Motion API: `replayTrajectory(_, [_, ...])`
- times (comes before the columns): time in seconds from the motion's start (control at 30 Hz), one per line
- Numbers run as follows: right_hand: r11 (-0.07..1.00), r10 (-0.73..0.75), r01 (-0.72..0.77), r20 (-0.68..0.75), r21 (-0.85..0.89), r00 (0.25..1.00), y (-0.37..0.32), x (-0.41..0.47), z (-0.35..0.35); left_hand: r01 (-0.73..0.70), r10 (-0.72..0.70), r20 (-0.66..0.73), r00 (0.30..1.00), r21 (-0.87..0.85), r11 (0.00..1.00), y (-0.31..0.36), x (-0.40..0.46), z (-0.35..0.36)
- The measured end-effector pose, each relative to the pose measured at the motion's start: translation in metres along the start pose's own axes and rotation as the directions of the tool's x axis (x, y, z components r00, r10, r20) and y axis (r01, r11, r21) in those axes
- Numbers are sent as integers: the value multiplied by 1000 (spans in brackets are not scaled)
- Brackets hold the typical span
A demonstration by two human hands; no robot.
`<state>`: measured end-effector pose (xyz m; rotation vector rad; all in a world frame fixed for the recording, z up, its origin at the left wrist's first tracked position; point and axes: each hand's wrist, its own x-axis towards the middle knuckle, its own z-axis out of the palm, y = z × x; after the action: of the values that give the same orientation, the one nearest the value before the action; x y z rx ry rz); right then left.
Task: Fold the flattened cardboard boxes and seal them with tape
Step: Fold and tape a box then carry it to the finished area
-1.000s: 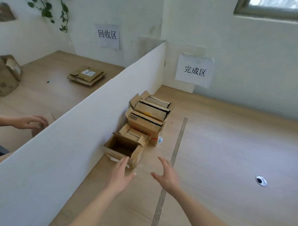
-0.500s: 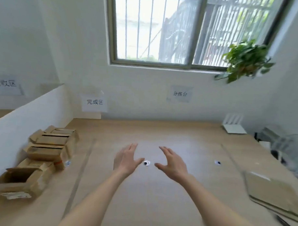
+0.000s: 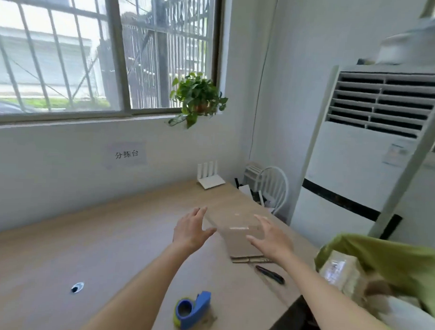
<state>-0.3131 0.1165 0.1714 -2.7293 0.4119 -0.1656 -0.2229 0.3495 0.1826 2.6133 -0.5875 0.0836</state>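
Note:
A stack of flattened cardboard boxes (image 3: 236,236) lies on the wooden table (image 3: 85,246) near its right edge. My left hand (image 3: 190,229) hovers just left of the stack, fingers spread and holding nothing. My right hand (image 3: 270,238) hovers over the stack's right side, also spread and empty. A blue tape dispenser (image 3: 193,309) stands on the table near me, between my forearms. A dark pen-like cutter (image 3: 269,274) lies just in front of the stack.
A white router (image 3: 210,177) sits at the table's far right corner. A white chair (image 3: 272,186) and a tall air conditioner (image 3: 364,157) stand right of the table. A green bag (image 3: 380,266) with packaged things is at lower right. A cable hole (image 3: 77,287) marks the tabletop.
The view has swung right, away from the folded boxes by the divider. Both empty hands have moved with it and now reach the flattened stack at the table's right edge.

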Motion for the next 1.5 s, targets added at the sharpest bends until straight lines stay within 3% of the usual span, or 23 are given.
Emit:
replayTrajectory(0.23, [992, 124, -124, 10, 13, 992, 115, 63, -33, -88, 94, 90, 992, -65, 994, 72, 110, 82])
replayTrajectory(0.53, [987, 158, -157, 72, -9, 985, 192, 178, -44, -21, 36, 150, 988, -98, 995, 108, 235, 155])
replayTrajectory(0.9, [980, 184, -199, 301, 20, 936, 260, 297, 60, 142, -130, 274, 953, -22, 990, 72, 315, 258])
replayTrajectory(1.2, [955, 236, -295, 538, 23, 809, 340, 393, 203, 424, -394, 440, 807, 33, 905, 4, 361, 392])
replayTrajectory(1.5, [883, 366, -469, 579, 32, 729, 372, 437, 292, 721, -603, 497, 624, -67, 690, -27, 372, 491])
